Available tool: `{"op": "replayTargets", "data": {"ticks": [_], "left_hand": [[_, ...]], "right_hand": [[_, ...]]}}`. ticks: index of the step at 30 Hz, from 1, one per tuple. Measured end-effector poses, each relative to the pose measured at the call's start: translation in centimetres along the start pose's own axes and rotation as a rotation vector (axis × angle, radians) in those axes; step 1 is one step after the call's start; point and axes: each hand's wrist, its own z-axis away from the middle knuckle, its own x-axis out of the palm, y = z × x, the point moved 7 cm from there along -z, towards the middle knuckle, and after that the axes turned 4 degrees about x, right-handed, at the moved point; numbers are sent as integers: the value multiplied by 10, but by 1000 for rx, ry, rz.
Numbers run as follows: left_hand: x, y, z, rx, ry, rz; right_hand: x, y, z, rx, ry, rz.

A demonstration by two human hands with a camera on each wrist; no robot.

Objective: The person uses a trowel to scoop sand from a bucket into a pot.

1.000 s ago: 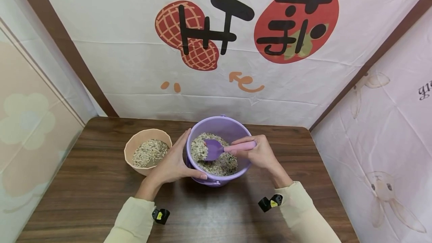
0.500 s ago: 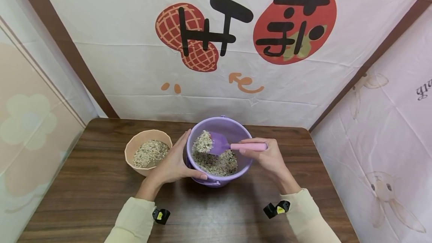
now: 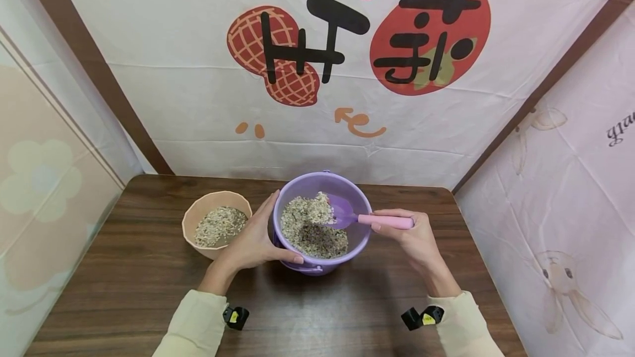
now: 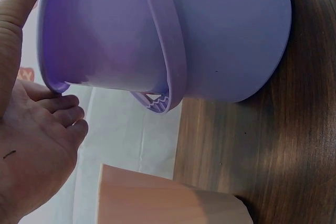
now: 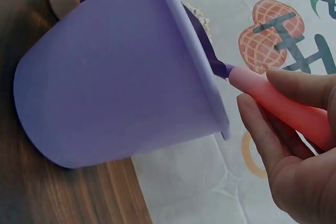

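My right hand [image 3: 408, 236] grips the pink handle of a small shovel [image 3: 387, 221] with a purple blade. Pale, flaky grains [image 3: 319, 208] are heaped on the blade, which is at rim height of a purple bucket [image 5: 115, 77]. More of the same mix [image 3: 312, 236] covers the bucket's bottom. On the bucket's left side my left hand [image 3: 250, 241] holds the rim, thumb along the near edge and fingers toward the far side. In the left wrist view its fingertips [image 4: 73, 114] curl by the rim.
A peach bowl [image 3: 190, 216] with similar grains in it stands left of the bucket, close behind my left hand. Under both is a dark wooden table [image 3: 124, 269]. A printed white cloth wall [image 3: 198, 153] rises at the table's far edge.
My right hand has drawn the loaded shovel up out of the grains and to the right. The left hand has kept its hold on the bucket.
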Motion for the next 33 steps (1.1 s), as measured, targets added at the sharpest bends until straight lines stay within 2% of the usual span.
{"op": "replayTargets", "data": {"ticks": [12,21,26,33], "left_hand": [[0,0,-1,9,1,1],[-2,0,3,-13,1,-41],[-12,-4,11,-58,8,-82],[-38,-13,27,-92,63,-98]], "right_hand": [[0,9,1,-41,-52,-4],[1,8,0,-29,-21,-21],[1,9,0,-23,-17,-20],[2,9,0,-30,-25,-25]]}}
